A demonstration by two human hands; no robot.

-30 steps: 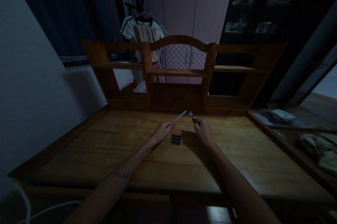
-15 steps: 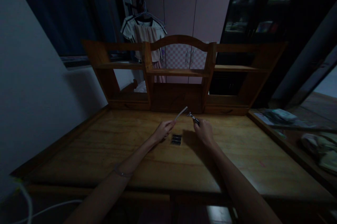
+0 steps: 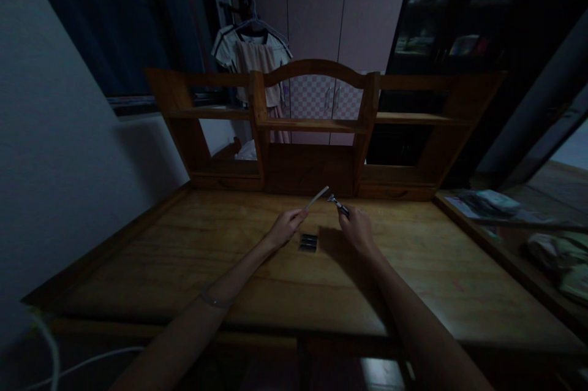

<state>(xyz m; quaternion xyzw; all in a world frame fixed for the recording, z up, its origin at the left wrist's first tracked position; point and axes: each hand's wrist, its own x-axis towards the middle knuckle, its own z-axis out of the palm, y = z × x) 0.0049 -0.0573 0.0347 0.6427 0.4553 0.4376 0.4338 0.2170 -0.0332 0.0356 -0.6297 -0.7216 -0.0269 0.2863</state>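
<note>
My left hand is closed on a thin, pale, slightly bent strip, which slants up and to the right. My right hand grips the dark handle of a razor. The razor's small silver head points up-left, close to the strip's upper end; a narrow gap seems to lie between them. Below and between both hands, a small clear tray with several dark bars lies flat on the wooden desk. What exactly the bars are is too dim to make out.
A wooden shelf unit stands along the desk's back edge. Beyond the desk's right rim are papers and a plastic packet, with a cloth bundle nearer. A white cable hangs at the lower left. The room is dark.
Almost nothing differs. Both hands keep their hold on the strip and the razor, and the whole view has shifted very slightly.
</note>
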